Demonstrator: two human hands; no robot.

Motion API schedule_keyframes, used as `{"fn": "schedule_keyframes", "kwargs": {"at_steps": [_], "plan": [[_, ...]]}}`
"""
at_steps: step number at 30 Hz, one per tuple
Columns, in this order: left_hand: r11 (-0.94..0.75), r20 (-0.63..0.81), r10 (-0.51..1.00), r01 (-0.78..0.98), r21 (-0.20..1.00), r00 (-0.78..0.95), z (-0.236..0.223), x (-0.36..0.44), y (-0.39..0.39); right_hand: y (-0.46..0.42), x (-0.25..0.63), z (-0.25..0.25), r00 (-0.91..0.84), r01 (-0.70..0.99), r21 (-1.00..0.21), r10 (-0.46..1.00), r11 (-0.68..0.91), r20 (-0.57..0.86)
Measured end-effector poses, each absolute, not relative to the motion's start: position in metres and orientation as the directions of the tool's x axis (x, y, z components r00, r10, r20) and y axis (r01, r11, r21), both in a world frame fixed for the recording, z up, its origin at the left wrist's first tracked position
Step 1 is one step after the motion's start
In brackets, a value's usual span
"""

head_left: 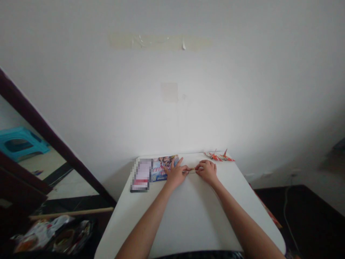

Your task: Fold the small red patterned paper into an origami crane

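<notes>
White bench (188,216), smooth top, rounded front corners, set against a plain white wall (242,90). Upon it, far half, centre: one thin, narrow, brownish folded piece (191,170), apparently paper, too small to read in detail, lying between two bare hands. Left hand (175,175): thumb and forefinger pinched on the left end of the piece, remaining fingers spread over the right part of a glossy, multicoloured printed sheet (159,177) with blue lower edge. Right hand (208,172): fingers curled, fingertips gripping the right end of the same piece. Left of the sheet, just beside it: one dark-edged rectangular phone (141,175), screen blurred by pixelation. Far right corner, beyond the right hand and apart from it: red-and-white patterned folded paper (222,157) with upright points. On the wall above: one long yellowed tape strip (159,41), partly peeling; one small beige square patch (169,92). Left side, beyond a dark brown slanting frame (58,135): one turquoise plastic stool (24,136). Right side, low: one pale cable (286,208).
</notes>
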State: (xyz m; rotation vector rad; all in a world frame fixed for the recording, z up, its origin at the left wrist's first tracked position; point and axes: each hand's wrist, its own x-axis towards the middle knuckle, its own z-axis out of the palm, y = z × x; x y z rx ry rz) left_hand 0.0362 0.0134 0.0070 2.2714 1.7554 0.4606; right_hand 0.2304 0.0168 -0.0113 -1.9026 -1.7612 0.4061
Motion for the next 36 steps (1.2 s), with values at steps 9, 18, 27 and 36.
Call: {"fn": "schedule_keyframes", "kwargs": {"at_steps": [9,18,27,36], "plan": [[-0.258,0.08,0.966,0.89,0.375,0.246,0.008,0.032,0.012,0.014,0.234,-0.012,0.087,0.859,-0.512,0.988,-0.011,0.124],[-0.325,0.203,0.943,0.867,0.378,0.264,0.0,0.032,0.006,0.009,0.24,-0.028,0.018,0.842,-0.512,0.939,0.172,0.344],[-0.336,0.268,0.932,0.859,0.386,0.245,-0.002,0.032,0.005,0.005,0.239,-0.019,-0.17,0.803,-0.457,0.883,0.382,0.438],[-0.34,0.285,0.929,0.848,0.406,0.236,0.0,0.032,0.005,-0.003,0.232,-0.011,-0.211,0.84,-0.358,0.853,0.408,0.478]]}}
